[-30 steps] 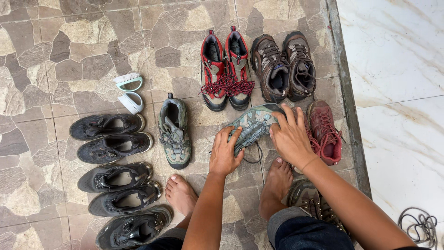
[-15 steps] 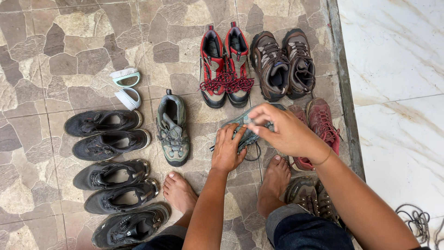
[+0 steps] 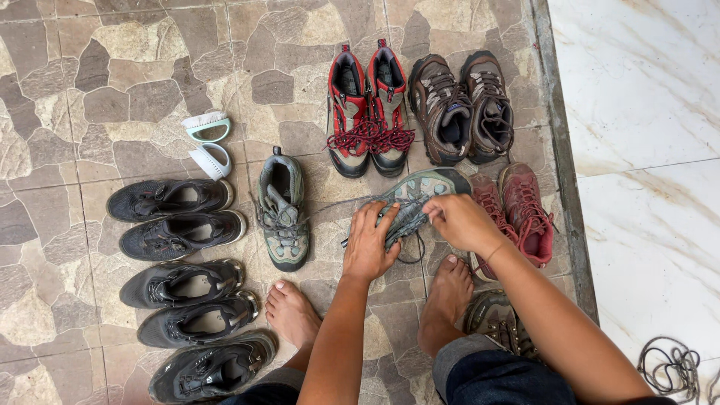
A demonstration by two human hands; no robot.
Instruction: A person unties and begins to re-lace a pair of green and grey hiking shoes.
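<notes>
Stone-paved floor (image 3: 112, 60), irregular brown and grey slabs; white marble-look tiling (image 3: 645, 112) along the right side.

Dark grey shoes (image 3: 184, 259), five, ranged in a column at left, toes pointing left.

Brown hiking boots (image 3: 465, 105), one pair, top right, side by side. Red-and-black boots (image 3: 369, 109) with red laces, one pair, just left of the brown pair. Maroon shoes (image 3: 525, 210), one pair, below the brown boots, just beside the right wrist.

Grey-green hiking shoe (image 3: 281, 210), single, upright, centre, apart from both hands, left of them.

Matching grey-green shoe (image 3: 416, 196), tilted on its side, between the two hands at centre. Left hand (image 3: 371, 244) closed around its lower part, fingers curled over the laced upper. Right hand (image 3: 457, 221) touching its right flank, fingertips pinched on the laces (image 3: 409, 221).

Brown shoe (image 3: 495, 322), partly hidden under the right forearm.

Bare feet (image 3: 292, 315), two, below the hands.

White-and-mint sandals (image 3: 208, 144), small pair, upper left.

Coiled cord (image 3: 675, 367), bottom right corner, on the tiling.
</notes>
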